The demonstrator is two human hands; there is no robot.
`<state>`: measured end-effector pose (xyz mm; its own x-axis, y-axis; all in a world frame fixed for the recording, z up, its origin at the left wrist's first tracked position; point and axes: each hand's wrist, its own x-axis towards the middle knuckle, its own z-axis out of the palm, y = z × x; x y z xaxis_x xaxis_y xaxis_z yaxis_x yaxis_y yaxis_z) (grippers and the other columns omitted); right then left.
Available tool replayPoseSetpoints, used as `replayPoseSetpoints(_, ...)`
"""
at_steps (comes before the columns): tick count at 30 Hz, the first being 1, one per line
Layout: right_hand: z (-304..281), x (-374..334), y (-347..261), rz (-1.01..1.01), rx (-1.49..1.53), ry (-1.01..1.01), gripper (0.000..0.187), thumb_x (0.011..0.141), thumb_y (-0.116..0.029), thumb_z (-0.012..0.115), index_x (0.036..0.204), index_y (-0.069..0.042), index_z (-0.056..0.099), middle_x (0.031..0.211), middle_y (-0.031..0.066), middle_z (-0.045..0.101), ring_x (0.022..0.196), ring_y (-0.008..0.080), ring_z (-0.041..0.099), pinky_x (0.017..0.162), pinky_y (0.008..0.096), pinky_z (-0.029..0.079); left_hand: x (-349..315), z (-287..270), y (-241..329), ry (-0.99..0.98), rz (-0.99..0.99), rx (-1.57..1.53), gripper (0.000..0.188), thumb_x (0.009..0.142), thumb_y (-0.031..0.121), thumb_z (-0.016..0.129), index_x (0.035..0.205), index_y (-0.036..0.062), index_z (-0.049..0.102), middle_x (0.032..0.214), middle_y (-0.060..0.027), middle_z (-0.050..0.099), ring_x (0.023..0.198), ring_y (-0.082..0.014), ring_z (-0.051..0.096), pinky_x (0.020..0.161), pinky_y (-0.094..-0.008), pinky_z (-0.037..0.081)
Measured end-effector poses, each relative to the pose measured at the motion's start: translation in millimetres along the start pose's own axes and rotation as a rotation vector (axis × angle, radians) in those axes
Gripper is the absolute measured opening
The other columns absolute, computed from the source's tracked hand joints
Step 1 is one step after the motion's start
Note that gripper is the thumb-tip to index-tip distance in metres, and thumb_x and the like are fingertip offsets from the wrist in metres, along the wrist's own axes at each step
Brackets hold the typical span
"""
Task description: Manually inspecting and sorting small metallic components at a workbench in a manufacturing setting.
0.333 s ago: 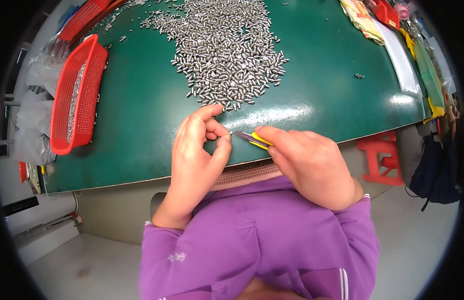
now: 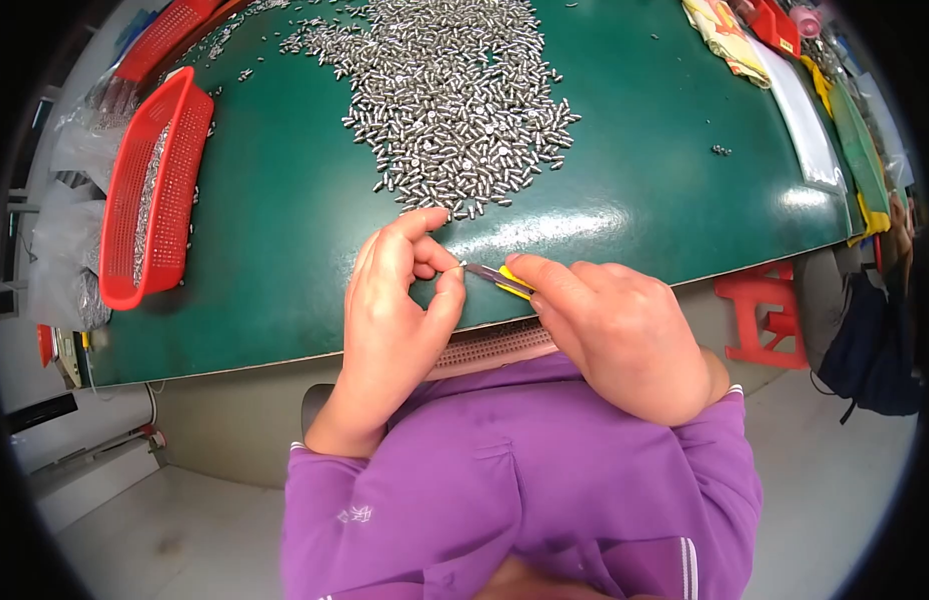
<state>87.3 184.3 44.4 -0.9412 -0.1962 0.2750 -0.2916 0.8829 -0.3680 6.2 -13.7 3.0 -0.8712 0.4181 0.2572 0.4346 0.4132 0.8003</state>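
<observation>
My left hand [image 2: 398, 290] pinches a small metal piece [image 2: 463, 265] between thumb and forefinger, near the front edge of the green table. Only the end of that piece shows past the fingertips. In my right hand [image 2: 625, 325] is a yellow utility knife [image 2: 518, 284], its dark blade pointing left. The blade tip meets the small piece or lies right beside it; I cannot tell which. Just beyond my left fingers spreads a large heap of small silvery metal pins [image 2: 465, 110], pointed and capsule-like.
A red perforated basket [image 2: 175, 190] with similar metal parts stands at the left edge of the green table [image 2: 645, 160]. A few loose parts [image 2: 721, 150] lie to the right. Cloths and a clear plastic sheet [image 2: 800, 120] line the right edge. Below is a red stool [image 2: 765, 320].
My right hand and the knife have shifted very slightly, and less of the yellow handle shows. The left hand keeps its pinch in the same place.
</observation>
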Motion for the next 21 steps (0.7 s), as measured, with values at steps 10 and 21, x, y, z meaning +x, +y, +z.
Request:
replayPoseSetpoints(10, 2.2, 1.1, -4.8, 0.022, -0.05, 0.002, 0.034, 0.082, -0.009, 0.068, 0.117, -0.01, 0.067, 0.07, 0.0057, 0.057, 0.064, 0.0235, 0.065, 0.055, 0.0366, 0.054, 0.3, -0.7, 0.6, -0.002, 0.008, 0.003, 0.047, 0.083, -0.008, 0.068, 0.129, 0.0029, 0.058, 0.087, 0.002, 0.063, 0.082, -0.0068, 0.058, 0.079, -0.0245, 0.047)
replayPoseSetpoints(21, -13.4, 5.1, 22.8, 0.188, -0.126, 0.268, 0.032, 0.088, -0.008, 0.071, 0.12, -0.008, 0.066, 0.089, 0.0103, 0.068, 0.081, 0.03, 0.067, 0.073, 0.0411, 0.054, -1.6, -1.6, -2.1, 0.0, -0.015, -0.025, 0.045, 0.082, -0.008, 0.067, 0.125, 0.0011, 0.059, 0.086, -0.0014, 0.064, 0.083, -0.0129, 0.059, 0.078, -0.0287, 0.05)
